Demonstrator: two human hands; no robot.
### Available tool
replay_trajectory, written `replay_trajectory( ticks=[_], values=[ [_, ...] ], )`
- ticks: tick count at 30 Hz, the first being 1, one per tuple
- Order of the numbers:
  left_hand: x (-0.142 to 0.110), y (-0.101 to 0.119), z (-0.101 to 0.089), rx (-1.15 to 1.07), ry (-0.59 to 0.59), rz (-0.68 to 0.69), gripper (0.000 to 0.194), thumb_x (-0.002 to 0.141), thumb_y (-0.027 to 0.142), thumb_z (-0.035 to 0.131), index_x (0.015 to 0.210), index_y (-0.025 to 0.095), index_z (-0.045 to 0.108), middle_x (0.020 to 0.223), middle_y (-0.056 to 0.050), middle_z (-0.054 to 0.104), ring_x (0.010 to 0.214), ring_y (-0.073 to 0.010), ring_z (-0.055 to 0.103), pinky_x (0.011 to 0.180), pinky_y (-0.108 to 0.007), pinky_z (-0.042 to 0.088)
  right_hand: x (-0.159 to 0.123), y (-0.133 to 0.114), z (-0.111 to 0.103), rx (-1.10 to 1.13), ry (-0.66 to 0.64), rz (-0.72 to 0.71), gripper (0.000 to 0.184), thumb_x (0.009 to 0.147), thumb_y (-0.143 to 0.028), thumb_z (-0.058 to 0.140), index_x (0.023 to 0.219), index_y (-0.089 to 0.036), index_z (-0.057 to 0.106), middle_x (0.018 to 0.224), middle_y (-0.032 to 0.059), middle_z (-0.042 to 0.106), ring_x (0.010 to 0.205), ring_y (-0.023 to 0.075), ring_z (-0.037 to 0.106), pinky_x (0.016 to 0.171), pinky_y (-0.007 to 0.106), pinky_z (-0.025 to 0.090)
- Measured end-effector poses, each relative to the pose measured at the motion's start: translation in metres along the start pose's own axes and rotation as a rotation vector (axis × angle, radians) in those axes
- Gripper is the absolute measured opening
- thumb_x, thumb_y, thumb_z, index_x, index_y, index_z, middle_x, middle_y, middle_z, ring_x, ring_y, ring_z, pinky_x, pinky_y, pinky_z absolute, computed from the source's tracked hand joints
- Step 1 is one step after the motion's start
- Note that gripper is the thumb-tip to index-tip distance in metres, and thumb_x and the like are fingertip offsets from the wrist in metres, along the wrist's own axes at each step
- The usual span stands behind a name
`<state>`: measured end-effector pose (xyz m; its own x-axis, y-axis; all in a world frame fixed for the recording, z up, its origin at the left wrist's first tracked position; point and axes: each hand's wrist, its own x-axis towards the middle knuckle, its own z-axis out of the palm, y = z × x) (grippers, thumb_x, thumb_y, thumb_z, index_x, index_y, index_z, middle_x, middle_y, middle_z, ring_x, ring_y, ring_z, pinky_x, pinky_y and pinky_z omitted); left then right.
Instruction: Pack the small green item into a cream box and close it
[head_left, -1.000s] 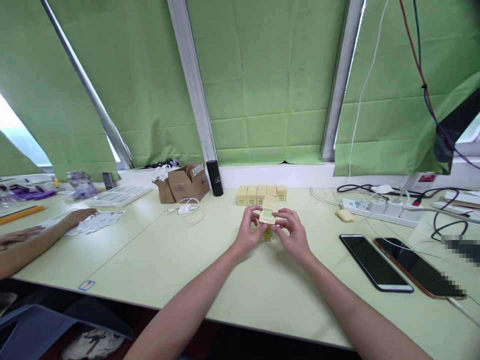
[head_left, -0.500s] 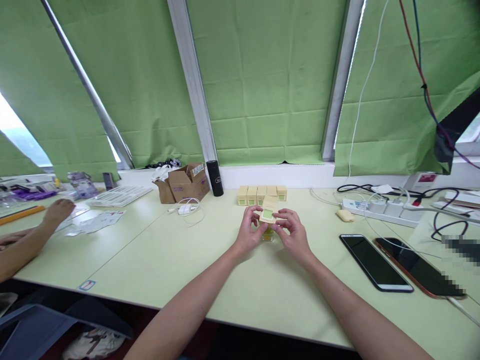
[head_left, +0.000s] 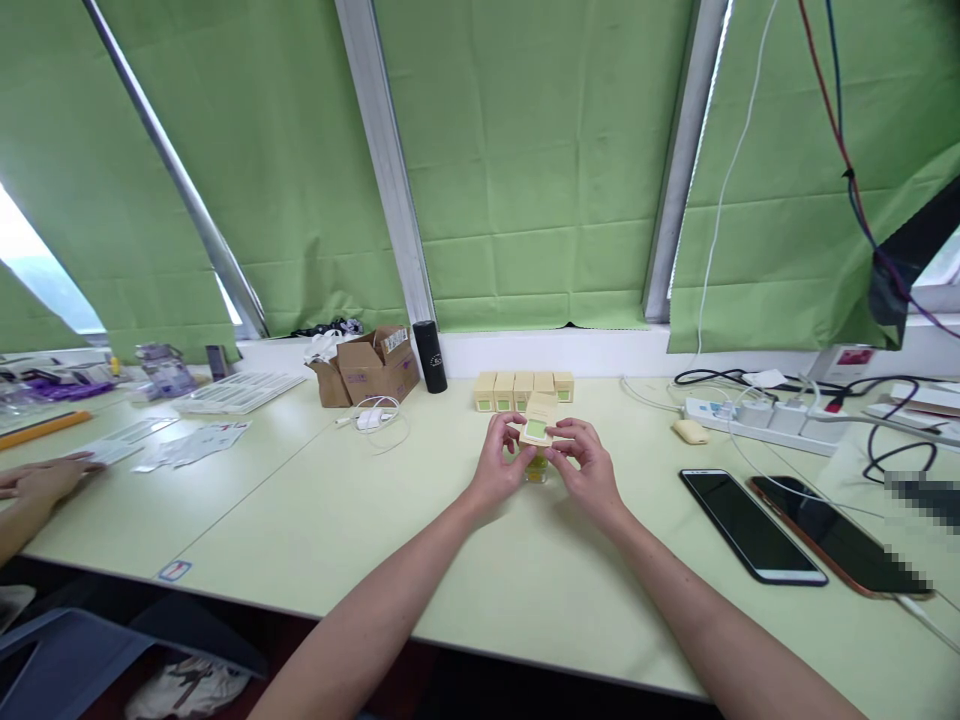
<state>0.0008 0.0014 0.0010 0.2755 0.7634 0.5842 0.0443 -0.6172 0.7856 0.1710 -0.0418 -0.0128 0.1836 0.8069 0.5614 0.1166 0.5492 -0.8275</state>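
Between my two hands is a small pale-yellow box (head_left: 540,408) with a green window on its face, tilted toward me. My left hand (head_left: 501,458) pinches its left side, fingers curled on the edge and thumb below. From the right, my right hand (head_left: 583,462) grips the opposite side in the same way. Just under the box a small glass jar with yellow-green contents (head_left: 535,474) shows on the table, partly hidden by the box and thumbs. Behind my hands stands a row of several matching yellow boxes (head_left: 504,392).
Two phones (head_left: 752,525) lie right of my arms, near a beige earbud case (head_left: 690,431) and a power strip (head_left: 780,420) with cables. At the back left are a black bottle (head_left: 429,356), an open carton (head_left: 377,366) and a white charger (head_left: 369,419). A co-worker's hand (head_left: 56,480) rests far left.
My hands and the box hold practically still. At the far left, the co-worker's raised hand has come down and left onto the table by some white sheets.
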Motion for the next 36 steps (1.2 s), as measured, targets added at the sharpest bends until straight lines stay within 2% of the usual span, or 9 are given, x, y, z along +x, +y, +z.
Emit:
replay_trajectory(
  ticks=[4, 11, 17, 21, 31, 36],
  values=[
    [0.0004, 0.0009, 0.0001, 0.007, 0.002, -0.004, 0.037, 0.092, 0.041, 0.072, 0.119, 0.025, 0.052, 0.11, -0.004, 0.059, 0.085, -0.0155, 0.052, 0.08, -0.032, 0.041, 0.0003, -0.0007, 0.0003, 0.016, 0.006, 0.003, 0.031, 0.088, -0.051, 0.076, 0.108, -0.028, 0.075, 0.129, 0.0096, 0.056, 0.082, 0.017, 0.068, 0.086, 0.043, 0.063],
    [-0.0002, -0.0034, -0.0001, 0.005, -0.003, -0.012, 0.038, 0.092, 0.04, 0.073, 0.121, 0.026, 0.052, 0.102, -0.002, 0.059, 0.084, -0.0154, 0.053, 0.081, -0.032, 0.041, 0.0007, 0.0004, -0.0006, 0.021, 0.003, -0.001, 0.031, 0.088, -0.05, 0.077, 0.109, -0.028, 0.076, 0.127, 0.0094, 0.055, 0.084, 0.0177, 0.069, 0.087, 0.044, 0.062],
    [-0.0002, 0.0012, 0.0002, 0.003, -0.003, -0.012, 0.035, 0.092, 0.038, 0.071, 0.119, 0.025, 0.052, 0.099, -0.002, 0.058, 0.083, -0.0158, 0.052, 0.08, -0.032, 0.041, 0.0005, 0.0004, 0.0, 0.024, 0.006, -0.009, 0.031, 0.088, -0.05, 0.076, 0.108, -0.027, 0.076, 0.125, 0.0094, 0.055, 0.088, 0.0185, 0.068, 0.087, 0.043, 0.063],
    [0.0004, 0.0006, -0.0003, 0.012, 0.002, -0.02, 0.035, 0.092, 0.038, 0.071, 0.118, 0.025, 0.051, 0.101, -0.002, 0.058, 0.084, -0.0156, 0.053, 0.08, -0.031, 0.041, 0.0004, -0.0005, 0.0, 0.011, 0.007, -0.023, 0.032, 0.088, -0.051, 0.076, 0.108, -0.026, 0.077, 0.123, 0.0094, 0.056, 0.093, 0.0198, 0.068, 0.088, 0.042, 0.063],
    [-0.0002, -0.002, 0.0004, 0.018, 0.012, -0.004, 0.03, 0.093, 0.034, 0.069, 0.116, 0.025, 0.051, 0.11, -0.004, 0.056, 0.087, -0.0152, 0.054, 0.08, -0.031, 0.043, -0.0001, -0.0007, 0.0003, -0.015, -0.009, -0.023, 0.033, 0.089, -0.053, 0.074, 0.106, -0.025, 0.077, 0.121, 0.0086, 0.055, 0.092, 0.0189, 0.069, 0.086, 0.039, 0.062],
    [-0.0011, -0.0044, -0.001, 0.037, 0.003, 0.016, 0.031, 0.096, 0.033, 0.065, 0.121, 0.025, 0.049, 0.116, -0.006, 0.057, 0.093, -0.0171, 0.057, 0.085, -0.033, 0.046, -0.0017, -0.001, 0.0007, -0.028, -0.031, -0.004, 0.033, 0.092, -0.049, 0.071, 0.115, -0.026, 0.074, 0.129, 0.0088, 0.052, 0.087, 0.0164, 0.07, 0.089, 0.042, 0.061]
  ],
)
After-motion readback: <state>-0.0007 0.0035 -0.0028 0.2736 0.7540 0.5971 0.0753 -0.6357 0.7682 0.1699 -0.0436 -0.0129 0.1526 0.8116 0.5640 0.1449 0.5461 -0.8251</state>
